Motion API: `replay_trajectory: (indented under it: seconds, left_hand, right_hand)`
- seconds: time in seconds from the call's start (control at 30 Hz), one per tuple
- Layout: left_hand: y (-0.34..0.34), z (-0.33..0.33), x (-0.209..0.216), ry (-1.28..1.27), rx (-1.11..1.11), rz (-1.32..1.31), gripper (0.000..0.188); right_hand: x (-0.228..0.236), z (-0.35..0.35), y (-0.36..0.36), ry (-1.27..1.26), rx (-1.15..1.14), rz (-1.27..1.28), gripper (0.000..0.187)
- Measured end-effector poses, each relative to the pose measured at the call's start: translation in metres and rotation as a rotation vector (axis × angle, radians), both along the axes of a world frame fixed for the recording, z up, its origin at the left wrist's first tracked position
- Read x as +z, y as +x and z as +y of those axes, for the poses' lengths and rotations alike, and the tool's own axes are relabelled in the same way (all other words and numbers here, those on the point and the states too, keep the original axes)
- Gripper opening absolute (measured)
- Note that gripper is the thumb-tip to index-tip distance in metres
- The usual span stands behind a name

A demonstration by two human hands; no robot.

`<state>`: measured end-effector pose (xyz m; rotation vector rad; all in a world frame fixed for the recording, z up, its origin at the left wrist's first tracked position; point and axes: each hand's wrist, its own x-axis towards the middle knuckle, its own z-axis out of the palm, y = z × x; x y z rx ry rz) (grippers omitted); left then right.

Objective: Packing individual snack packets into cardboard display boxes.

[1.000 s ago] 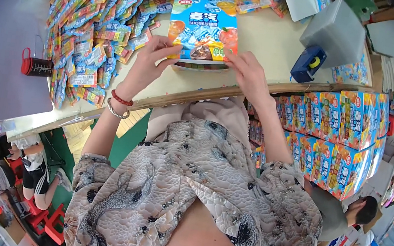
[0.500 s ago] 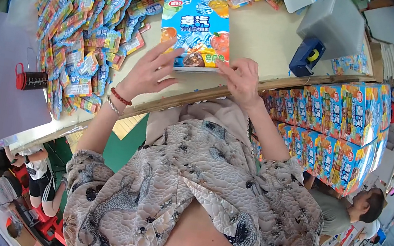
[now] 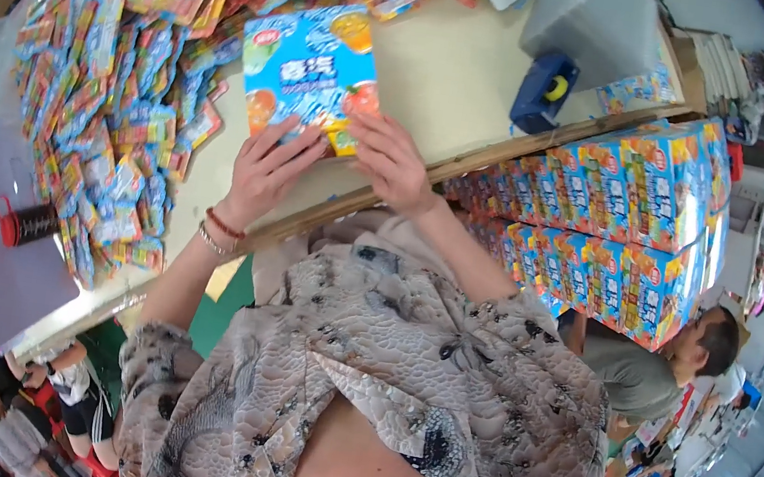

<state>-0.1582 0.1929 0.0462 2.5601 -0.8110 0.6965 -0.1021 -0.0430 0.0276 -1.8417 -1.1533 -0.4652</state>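
A blue cardboard box (image 3: 308,67) with fruit pictures lies at the near side of the table, turned a little. My left hand (image 3: 275,167) is at its near left edge, fingers laid together over the edge, the thumb mostly hidden. At the near right corner, my right hand (image 3: 391,157) has its fingers bent over the box, pressing on it. Both hands cover much of the box's near edge. A large heap of small colourful packets (image 3: 140,122) spreads to the left of the box and behind it.
Stacked boxes of the same kind (image 3: 656,199) stand at the right below the table's wooden edge (image 3: 501,153). A blue tape dispenser (image 3: 544,93) and a translucent bin (image 3: 596,34) sit back right. A dark bottle with a red lid (image 3: 25,224) is far left. A co-worker (image 3: 648,364) is at the right.
My left hand has come down from above the box onto its near edge. The right hand's fingers now reach further over the corner. The box appears turned slightly, and the whole view has shifted.
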Motion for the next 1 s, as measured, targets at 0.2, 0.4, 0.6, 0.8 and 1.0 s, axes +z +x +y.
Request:
replay_trajectory:
  seconds: [0.2,0.4,0.6,0.8,1.0]
  left_hand:
    - [-0.007,-0.003,-0.007,-0.111,0.042,0.029,0.04]
    - [-0.003,-0.006,-0.006,-0.098,0.062,0.045,0.038]
    - [-0.005,-0.01,-0.004,-0.094,0.086,0.051,0.034]
    - [-0.004,-0.02,-0.008,-0.111,0.089,0.048,0.039]
    - [-0.004,-0.039,-0.008,-0.135,0.147,0.007,0.041]
  right_hand:
    - [0.018,-0.097,0.016,0.485,-1.11,0.381,0.019]
    - [0.034,-0.184,0.075,-0.057,-1.157,0.776,0.037]
    - [0.015,-0.185,0.079,0.378,-1.025,0.949,0.027]
    - [0.01,-0.147,0.027,0.773,-0.953,0.889,0.02]
    - [-0.02,-0.145,0.042,0.796,-0.94,1.082,0.014]
